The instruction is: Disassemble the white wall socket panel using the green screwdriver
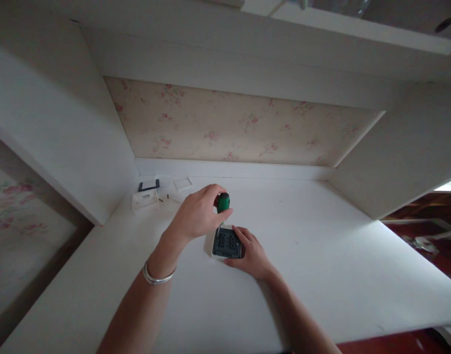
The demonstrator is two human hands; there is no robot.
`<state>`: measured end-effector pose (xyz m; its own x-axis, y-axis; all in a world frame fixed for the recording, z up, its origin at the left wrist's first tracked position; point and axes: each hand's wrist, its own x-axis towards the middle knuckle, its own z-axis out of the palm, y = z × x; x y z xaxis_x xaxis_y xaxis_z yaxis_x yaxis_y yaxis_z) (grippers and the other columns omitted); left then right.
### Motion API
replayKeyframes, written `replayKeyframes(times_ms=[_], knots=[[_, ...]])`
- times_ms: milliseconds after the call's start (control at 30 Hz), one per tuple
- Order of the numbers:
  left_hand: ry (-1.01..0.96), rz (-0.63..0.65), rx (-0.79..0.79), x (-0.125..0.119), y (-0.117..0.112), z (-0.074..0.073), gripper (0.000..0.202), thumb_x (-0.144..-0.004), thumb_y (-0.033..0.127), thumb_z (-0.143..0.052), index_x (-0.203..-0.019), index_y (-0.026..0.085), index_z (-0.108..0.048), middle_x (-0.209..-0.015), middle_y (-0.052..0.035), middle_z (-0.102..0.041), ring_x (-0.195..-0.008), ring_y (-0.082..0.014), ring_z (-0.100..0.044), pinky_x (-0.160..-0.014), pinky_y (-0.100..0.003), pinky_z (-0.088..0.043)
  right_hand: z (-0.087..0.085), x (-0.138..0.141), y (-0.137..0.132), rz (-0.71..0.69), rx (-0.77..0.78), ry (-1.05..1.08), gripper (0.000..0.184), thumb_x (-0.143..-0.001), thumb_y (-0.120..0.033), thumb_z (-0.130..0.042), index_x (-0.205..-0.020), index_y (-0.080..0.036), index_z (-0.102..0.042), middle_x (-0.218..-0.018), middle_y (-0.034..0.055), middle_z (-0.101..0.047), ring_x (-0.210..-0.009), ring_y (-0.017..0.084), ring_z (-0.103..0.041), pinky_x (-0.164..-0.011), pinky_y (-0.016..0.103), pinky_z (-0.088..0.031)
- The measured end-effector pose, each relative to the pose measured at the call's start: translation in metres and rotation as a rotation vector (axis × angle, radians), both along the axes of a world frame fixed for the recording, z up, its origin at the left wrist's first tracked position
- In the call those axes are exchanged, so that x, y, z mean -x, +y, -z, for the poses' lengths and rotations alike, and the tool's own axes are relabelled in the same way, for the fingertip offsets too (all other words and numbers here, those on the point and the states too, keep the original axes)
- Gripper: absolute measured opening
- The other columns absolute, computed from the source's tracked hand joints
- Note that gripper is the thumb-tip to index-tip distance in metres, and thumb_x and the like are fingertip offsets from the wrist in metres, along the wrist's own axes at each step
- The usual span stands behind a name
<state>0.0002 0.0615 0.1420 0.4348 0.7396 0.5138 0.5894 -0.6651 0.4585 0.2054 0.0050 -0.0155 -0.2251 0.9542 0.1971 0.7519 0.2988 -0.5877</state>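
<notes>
- Head view: your left hand (196,211) pinches the green-handled screwdriver (223,202), shaft down toward the dark socket plate (227,243)'s upper-left corner; can't tell if the tip is seated.
- Your right hand (253,255) grips the plate's right side, thumb at the near edge; plate is on the table (302,275) between your hands.
- Risk: tip could skid off and scratch the plate, or jab your right fingers, if the shaft tilts.
- Risk: plate could twist if your right grip slackens.
- Containers: white base (212,251) under the plate, inside hidden; white box (145,199) beyond your left hand, contents unclear, small dark pieces (168,196) beside it.
</notes>
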Motion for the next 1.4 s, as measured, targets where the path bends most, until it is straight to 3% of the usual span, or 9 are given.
replayKeyframes(times_ms=[200,300,433,533,767,933,1033,1200,1400], knots=[[0.220,-0.321,-0.149,-0.015,-0.006,0.004,0.023,-0.080,0.038,-0.060,-0.091,0.019,-0.051,-0.083,-0.0057,-0.065,-0.072,-0.0238,-0.065,-0.060,-0.032,-0.046,0.000,0.000,-0.001,-0.004,-0.012,0.013,0.097,-0.060,-0.055,-0.075,-0.143,-0.025,-0.034,-0.135,0.0094,-0.046,-0.121,0.028,-0.046,-0.103,0.042,-0.037],[0.199,-0.328,-0.134,-0.019,-0.005,0.008,0.017,-0.084,0.033,-0.053,-0.093,0.019,-0.052,-0.089,-0.0071,-0.064,-0.075,-0.0244,-0.065,-0.061,-0.033,-0.047,-0.001,0.000,-0.001,-0.001,-0.009,0.010,0.097,-0.060,-0.055,-0.075,-0.143,-0.024,-0.035,-0.135,0.0093,-0.046,-0.121,0.028,-0.046,-0.103,0.042,-0.037],[-0.103,0.004,-0.014,-0.023,0.001,0.015,0.029,-0.086,0.019,-0.050,-0.115,0.021,-0.049,-0.113,-0.0070,-0.060,-0.095,-0.0195,-0.062,-0.080,-0.031,-0.049,-0.003,0.000,0.000,-0.007,-0.006,0.011,0.097,-0.060,-0.056,-0.075,-0.142,-0.024,-0.035,-0.133,0.0094,-0.047,-0.120,0.027,-0.046,-0.103,0.041,-0.037],[-0.283,0.283,0.124,-0.023,0.004,0.015,0.024,-0.086,0.017,-0.054,-0.109,0.023,-0.054,-0.109,-0.0035,-0.059,-0.094,-0.0143,-0.059,-0.087,-0.027,-0.045,-0.003,-0.001,0.000,0.000,-0.004,0.013,0.097,-0.060,-0.056,-0.075,-0.142,-0.024,-0.035,-0.133,0.0093,-0.047,-0.120,0.027,-0.046,-0.102,0.041,-0.037],[-0.422,0.531,0.617,-0.004,0.005,0.011,0.026,-0.084,0.016,-0.053,-0.110,0.023,-0.050,-0.093,-0.0005,-0.053,-0.083,-0.0126,-0.052,-0.074,-0.024,-0.044,-0.001,-0.002,0.000,-0.007,0.001,0.017,0.098,-0.059,-0.054,-0.076,-0.143,-0.025,-0.034,-0.133,0.0094,-0.047,-0.120,0.027,-0.046,-0.102,0.042,-0.037],[-0.388,0.593,0.633,0.007,0.008,0.009,0.039,-0.081,0.011,-0.055,-0.117,0.024,-0.050,-0.113,-0.0055,-0.056,-0.106,-0.0171,-0.053,-0.090,-0.031,-0.044,-0.004,-0.001,0.000,-0.008,0.002,0.007,0.098,-0.059,-0.055,-0.076,-0.143,-0.025,-0.034,-0.133,0.0096,-0.047,-0.119,0.027,-0.046,-0.101,0.042,-0.038],[-0.294,0.555,0.582,0.006,0.008,0.006,0.037,-0.078,0.013,-0.061,-0.113,0.022,-0.055,-0.116,-0.0058,-0.059,-0.107,-0.0181,-0.055,-0.091,-0.032,-0.044,-0.005,-0.001,-0.001,-0.010,0.002,0.005,0.095,-0.060,-0.054,-0.076,-0.141,-0.026,-0.037,-0.133,0.0092,-0.047,-0.119,0.027,-0.047,-0.101,0.042,-0.038],[-0.218,0.395,0.441,0.000,0.005,0.004,0.029,-0.072,0.024,-0.071,-0.098,0.019,-0.058,-0.091,-0.0012,-0.064,-0.078,-0.0129,-0.059,-0.071,-0.025,-0.048,-0.002,0.000,0.000,-0.008,-0.004,0.014,0.096,-0.060,-0.053,-0.076,-0.141,-0.024,-0.036,-0.132,0.0103,-0.047,-0.119,0.027,-0.047,-0.102,0.042,-0.038],[-0.156,0.003,0.092,-0.010,0.007,0.012,0.040,-0.062,0.041,-0.077,-0.074,0.020,-0.045,-0.061,0.0069,-0.048,-0.056,-0.0108,-0.045,-0.054,-0.024,-0.036,-0.002,0.000,-0.001,-0.009,-0.018,0.013,0.094,-0.059,-0.053,-0.076,-0.140,-0.023,-0.038,-0.132,0.0110,-0.047,-0.119,0.028,-0.047,-0.102,0.042,-0.038]])
